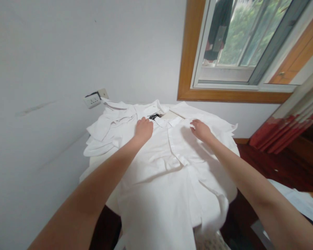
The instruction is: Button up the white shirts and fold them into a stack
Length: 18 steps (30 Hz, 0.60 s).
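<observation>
The person's left hand (144, 127) rests at the far left part of a white shirt (156, 147), its fingers curled down over the cloth; whether they pinch the fabric cannot be told. The right hand (201, 130) is at the shirt's far right part, fingers loosely bent, the thumb apart from them, with no fold of cloth visibly gripped.

The shirt lies between the two hands and on the near side of them. Its long axis runs from far to near — the collar (174, 121) at the far end, the body spreading toward the person and dropping over the near edge. The front placket (169, 140) starts between the hands and slants slightly right as it comes near. Both hands are about level with each other, close to the collar end; the left is a little nearer to the collar. Loose creases cross the shirt's middle, well on the near side of the hands.

Just beyond the collar sits a small black thing (154, 116), too small to make out. Left of the left hand is a layered pile of white garments (101, 133); more white cloth (207, 114) spreads beyond the right hand. Farther out stand a pale wall (54, 52) with a socket (93, 100), a wood-framed window (186, 52) at far right, and a red-and-white curtain (272, 126) — right of the garments.
</observation>
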Each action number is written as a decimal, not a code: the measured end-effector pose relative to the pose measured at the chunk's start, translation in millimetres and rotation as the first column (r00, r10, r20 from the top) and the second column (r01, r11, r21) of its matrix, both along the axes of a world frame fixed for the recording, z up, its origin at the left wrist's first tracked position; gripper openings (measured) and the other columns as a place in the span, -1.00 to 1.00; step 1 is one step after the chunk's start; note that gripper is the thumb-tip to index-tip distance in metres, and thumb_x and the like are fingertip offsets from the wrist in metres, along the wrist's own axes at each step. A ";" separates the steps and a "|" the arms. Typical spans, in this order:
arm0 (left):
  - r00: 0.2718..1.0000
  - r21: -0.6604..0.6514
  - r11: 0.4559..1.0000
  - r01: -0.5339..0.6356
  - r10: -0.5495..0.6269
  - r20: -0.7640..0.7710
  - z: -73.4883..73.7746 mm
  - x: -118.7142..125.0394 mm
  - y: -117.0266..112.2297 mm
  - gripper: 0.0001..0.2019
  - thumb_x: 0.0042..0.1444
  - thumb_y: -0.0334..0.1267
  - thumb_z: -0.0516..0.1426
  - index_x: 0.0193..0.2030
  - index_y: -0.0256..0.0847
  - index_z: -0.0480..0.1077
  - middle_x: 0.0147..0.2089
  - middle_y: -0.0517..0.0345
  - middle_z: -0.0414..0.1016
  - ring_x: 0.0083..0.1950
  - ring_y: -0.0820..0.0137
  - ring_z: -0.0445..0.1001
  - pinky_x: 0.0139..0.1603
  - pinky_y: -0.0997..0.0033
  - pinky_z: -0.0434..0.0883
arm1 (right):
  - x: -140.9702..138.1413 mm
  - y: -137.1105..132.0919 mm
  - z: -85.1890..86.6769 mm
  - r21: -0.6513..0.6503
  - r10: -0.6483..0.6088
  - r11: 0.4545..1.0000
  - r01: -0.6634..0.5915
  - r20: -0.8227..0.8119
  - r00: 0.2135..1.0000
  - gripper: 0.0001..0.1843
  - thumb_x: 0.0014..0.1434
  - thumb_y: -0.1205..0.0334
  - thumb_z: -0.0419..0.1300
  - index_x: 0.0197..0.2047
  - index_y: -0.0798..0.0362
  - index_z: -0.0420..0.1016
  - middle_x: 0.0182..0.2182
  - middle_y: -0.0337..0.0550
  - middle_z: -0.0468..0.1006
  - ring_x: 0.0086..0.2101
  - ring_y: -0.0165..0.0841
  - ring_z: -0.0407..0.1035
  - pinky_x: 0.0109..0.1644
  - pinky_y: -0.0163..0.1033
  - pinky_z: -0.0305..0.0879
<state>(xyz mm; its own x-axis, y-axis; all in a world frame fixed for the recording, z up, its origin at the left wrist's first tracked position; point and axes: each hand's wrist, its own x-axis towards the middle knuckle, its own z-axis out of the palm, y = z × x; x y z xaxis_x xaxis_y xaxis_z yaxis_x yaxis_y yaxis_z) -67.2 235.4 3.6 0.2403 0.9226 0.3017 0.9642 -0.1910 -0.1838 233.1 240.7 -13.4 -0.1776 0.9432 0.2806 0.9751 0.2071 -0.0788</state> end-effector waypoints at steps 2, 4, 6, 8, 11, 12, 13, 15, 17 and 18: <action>0.989 -0.047 0.988 -0.149 0.149 -0.001 13.9 -4.4 17.6 -0.68 0.22 -0.31 0.00 0.04 -0.36 0.42 0.09 -0.26 0.43 0.18 0.04 0.30 0.07 0.11 0.30 | -2.8 16.7 11.4 0.012 -0.117 0.993 0.117 0.002 0.993 -0.59 0.30 0.27 -0.01 0.18 0.07 0.39 0.22 0.10 0.30 0.04 -0.14 0.41 0.05 -0.12 0.35; 0.963 -0.127 0.955 -0.268 0.270 -0.003 20.9 -10.1 30.8 -0.66 0.19 -0.32 0.03 0.08 -0.37 0.40 0.12 -0.28 0.41 0.15 0.05 0.36 0.03 0.16 0.33 | -2.6 31.4 16.0 -0.007 -0.238 0.971 0.238 -0.002 0.971 -0.56 0.30 0.27 0.00 0.23 0.06 0.31 0.21 0.16 0.29 0.00 -0.11 0.44 -0.02 -0.09 0.38; 0.946 -0.187 0.929 -0.320 0.324 -0.012 21.7 -15.6 38.9 -0.65 0.17 -0.30 0.07 0.08 -0.38 0.41 0.11 -0.29 0.42 0.10 0.07 0.42 0.00 0.21 0.36 | -0.1 43.2 14.0 -0.075 -0.334 0.940 0.333 -0.009 0.942 -0.53 0.29 0.24 0.05 0.25 0.10 0.28 0.15 0.21 0.35 -0.02 -0.08 0.45 -0.04 -0.07 0.39; 0.944 -0.197 0.925 -0.326 0.329 -0.017 18.7 -19.9 43.0 -0.62 0.15 -0.26 0.11 0.08 -0.39 0.41 0.12 -0.31 0.42 0.08 0.07 0.46 -0.02 0.23 0.38 | 3.0 51.3 8.2 -0.150 -0.393 0.910 0.386 -0.012 0.920 -0.50 0.25 0.18 0.15 0.21 0.17 0.30 0.05 0.24 0.43 -0.02 -0.06 0.45 -0.06 -0.08 0.39; 0.945 -0.181 0.930 -0.319 0.327 0.011 15.3 -24.4 45.1 -0.54 0.13 -0.15 0.13 0.10 -0.42 0.40 0.13 -0.34 0.41 0.10 0.05 0.45 0.01 0.22 0.39 | 7.2 55.9 1.4 -0.186 -0.411 0.897 0.401 -0.013 0.912 -0.55 0.19 0.17 0.22 0.09 0.23 0.43 -0.02 0.27 0.50 -0.01 -0.06 0.45 -0.04 -0.12 0.36; 0.947 -0.184 0.932 -0.312 0.321 0.024 16.2 -26.1 45.6 -0.54 0.13 -0.14 0.12 0.09 -0.42 0.41 0.12 -0.33 0.43 0.10 0.05 0.45 0.02 0.22 0.39 | 8.8 55.7 1.7 -0.180 -0.410 0.898 0.401 -0.015 0.912 -0.61 0.21 0.19 0.20 0.04 0.23 0.47 -0.03 0.27 0.51 0.00 -0.07 0.44 -0.03 -0.14 0.35; 0.949 -0.189 0.935 -0.301 0.313 0.038 18.8 -28.4 46.2 -0.56 0.14 -0.15 0.10 0.07 -0.40 0.42 0.10 -0.31 0.46 0.11 0.05 0.45 0.03 0.22 0.39 | 10.7 54.7 3.9 -0.174 -0.409 0.900 0.400 -0.015 0.913 -0.67 0.24 0.21 0.16 0.00 0.22 0.50 -0.04 0.27 0.52 0.00 -0.08 0.44 -0.02 -0.15 0.34; 0.954 -0.185 0.944 -0.272 0.289 0.074 29.6 -34.4 47.7 -0.61 0.15 -0.21 0.05 0.04 -0.36 0.45 0.07 -0.25 0.50 0.12 0.07 0.45 0.05 0.24 0.38 | 16.0 50.6 14.5 -0.142 -0.411 0.905 0.402 -0.038 0.911 -0.70 0.28 0.24 0.06 -0.07 0.20 0.54 -0.09 0.24 0.55 -0.02 -0.10 0.45 -0.03 -0.16 0.32; 0.955 -0.144 0.959 -0.243 0.263 0.141 48.0 -41.5 49.3 -0.64 0.14 -0.24 0.03 0.01 -0.32 0.46 0.03 -0.17 0.53 0.12 0.11 0.46 0.07 0.27 0.38 | 22.7 45.3 32.0 -0.058 -0.408 0.913 0.404 -0.114 0.906 -0.69 0.27 0.24 0.02 -0.12 0.17 0.55 -0.20 0.20 0.59 -0.08 -0.09 0.46 -0.07 -0.15 0.32; 0.948 -0.120 0.965 -0.231 0.251 0.193 59.3 -44.5 50.0 -0.65 0.13 -0.24 0.03 -0.01 -0.30 0.47 -0.02 -0.13 0.56 0.09 0.14 0.48 0.06 0.29 0.38 | 26.1 42.9 42.6 0.006 -0.398 0.914 0.405 -0.172 0.901 -0.70 0.26 0.25 0.01 -0.15 0.16 0.54 -0.26 0.18 0.59 -0.12 -0.07 0.46 -0.09 -0.13 0.32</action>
